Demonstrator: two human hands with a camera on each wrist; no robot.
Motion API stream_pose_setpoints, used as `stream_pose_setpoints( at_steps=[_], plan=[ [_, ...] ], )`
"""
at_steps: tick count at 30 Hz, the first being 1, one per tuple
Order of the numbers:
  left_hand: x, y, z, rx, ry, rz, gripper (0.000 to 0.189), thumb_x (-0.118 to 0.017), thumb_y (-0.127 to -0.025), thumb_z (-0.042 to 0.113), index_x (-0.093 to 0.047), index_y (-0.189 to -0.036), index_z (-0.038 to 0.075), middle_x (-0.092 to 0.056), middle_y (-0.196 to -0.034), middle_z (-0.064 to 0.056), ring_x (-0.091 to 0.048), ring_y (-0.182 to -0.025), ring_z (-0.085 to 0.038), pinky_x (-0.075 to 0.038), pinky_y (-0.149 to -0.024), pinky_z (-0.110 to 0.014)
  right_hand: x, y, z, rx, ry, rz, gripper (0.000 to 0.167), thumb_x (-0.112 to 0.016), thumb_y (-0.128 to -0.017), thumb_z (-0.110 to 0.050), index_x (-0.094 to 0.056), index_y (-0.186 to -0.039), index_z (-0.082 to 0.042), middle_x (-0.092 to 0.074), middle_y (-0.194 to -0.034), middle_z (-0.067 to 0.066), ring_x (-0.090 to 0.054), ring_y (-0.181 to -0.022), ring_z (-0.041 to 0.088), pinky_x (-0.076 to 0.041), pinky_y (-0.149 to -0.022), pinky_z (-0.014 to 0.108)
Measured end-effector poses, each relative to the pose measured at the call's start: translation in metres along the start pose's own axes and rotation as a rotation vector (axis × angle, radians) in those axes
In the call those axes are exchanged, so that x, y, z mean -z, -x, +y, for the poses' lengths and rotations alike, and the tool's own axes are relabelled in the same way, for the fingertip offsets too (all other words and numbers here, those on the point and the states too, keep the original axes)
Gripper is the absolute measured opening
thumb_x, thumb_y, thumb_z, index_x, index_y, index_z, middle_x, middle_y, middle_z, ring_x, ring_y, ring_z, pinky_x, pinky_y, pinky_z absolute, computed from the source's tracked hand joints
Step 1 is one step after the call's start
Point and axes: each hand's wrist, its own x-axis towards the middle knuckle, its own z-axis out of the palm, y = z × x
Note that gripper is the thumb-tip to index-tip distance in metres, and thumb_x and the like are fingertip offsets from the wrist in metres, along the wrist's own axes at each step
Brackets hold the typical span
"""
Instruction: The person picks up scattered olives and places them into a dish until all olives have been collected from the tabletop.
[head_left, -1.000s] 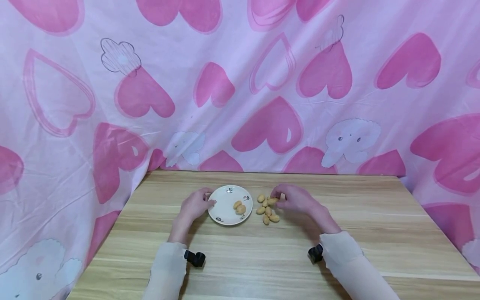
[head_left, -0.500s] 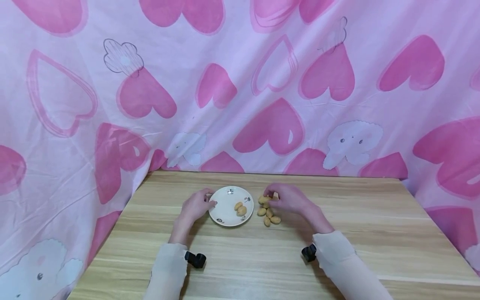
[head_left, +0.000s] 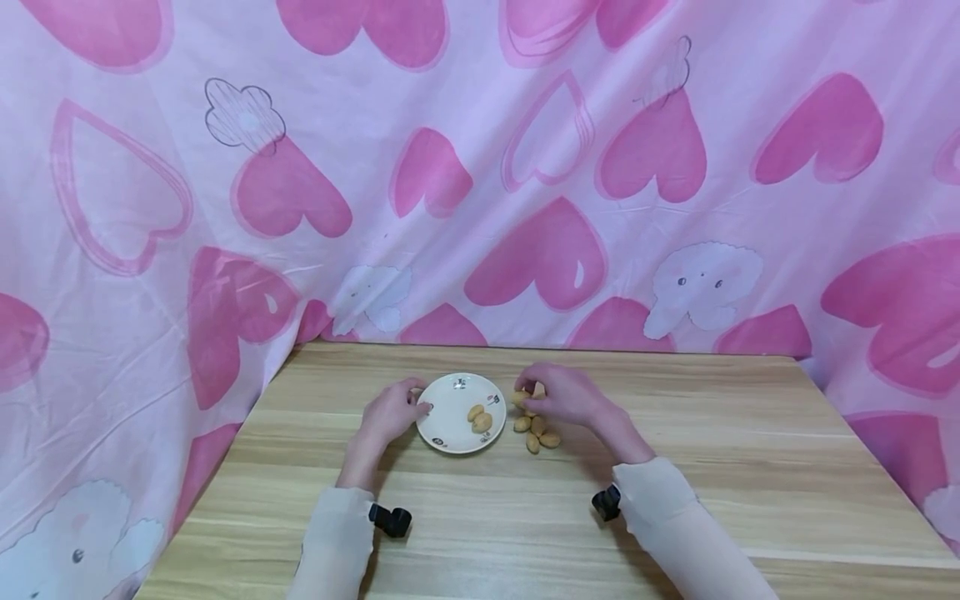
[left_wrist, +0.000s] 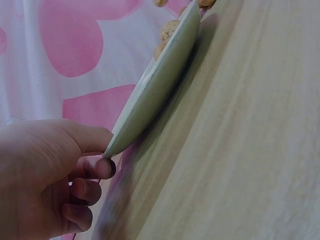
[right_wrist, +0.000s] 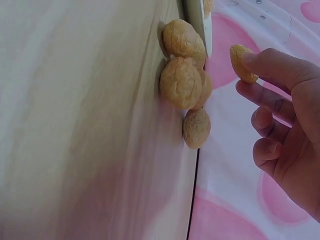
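Observation:
A white plate (head_left: 450, 417) with small printed motifs lies on the table, bearing two tan, wrinkled walnuts (head_left: 482, 423). My left hand (head_left: 387, 411) pinches the plate's left rim, thumb on top and forefinger beneath, as the left wrist view shows. Just right of the plate, several more walnuts (head_left: 537, 426) lie in a loose cluster. Above that cluster, my right hand (head_left: 564, 395) pinches one walnut (right_wrist: 240, 64) between thumb and forefinger. In the right wrist view this nut is held apart from the others, and the remaining fingers are loosely bent. The hand partly hides the cluster's far side in the head view.
The wooden table (head_left: 480, 525) stretches toward me and out to both sides. Behind it and along the left hangs a pink cloth (head_left: 360, 208) with hearts, reaching the table's back edge. A black wrist camera (head_left: 392, 521) sits on the left sleeve, another (head_left: 606, 503) on the right.
My right hand has moved left across the cluster toward the plate, carrying the walnut with it. The left hand keeps its grip on the rim, and the plate stays in place.

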Motion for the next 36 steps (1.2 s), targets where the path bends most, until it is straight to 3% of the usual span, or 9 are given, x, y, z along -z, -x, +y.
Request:
stream_pose_setpoints(
  at_steps=[21,29,36],
  plan=[
    [-0.001,0.000,-0.002,-0.004,-0.006,0.010,0.041,-0.071,-0.086,0.026,-0.066,-0.126,0.017,-0.059,-0.078,0.001,-0.052,-0.069,-0.015,-0.036,-0.060,-0.031,-0.014,-0.023,-0.012,-0.014,-0.016,-0.019,0.017,-0.075,-0.086,-0.025,-0.071,-0.103,-0.025,-0.067,-0.093,-0.010,-0.063,-0.088,0.017,-0.049,-0.075,0.033],
    [-0.002,0.000,-0.001,0.003,-0.012,0.006,0.041,-0.071,-0.087,0.027,-0.065,-0.127,0.018,-0.059,-0.078,0.001,-0.052,-0.070,-0.015,-0.036,-0.061,-0.031,-0.021,-0.029,-0.012,-0.052,-0.010,-0.032,0.015,-0.075,-0.087,-0.029,-0.071,-0.101,-0.029,-0.064,-0.090,-0.015,-0.058,-0.083,0.007,-0.048,-0.075,0.030],
    [-0.001,-0.001,-0.001,0.014,-0.004,-0.001,0.042,-0.070,-0.087,0.026,-0.065,-0.128,0.017,-0.058,-0.076,0.000,-0.050,-0.067,-0.016,-0.035,-0.059,-0.031,-0.025,-0.034,-0.017,-0.026,-0.011,-0.040,0.014,-0.075,-0.087,-0.027,-0.072,-0.100,-0.024,-0.066,-0.090,-0.011,-0.061,-0.084,0.011,-0.049,-0.077,0.034]
  ],
)
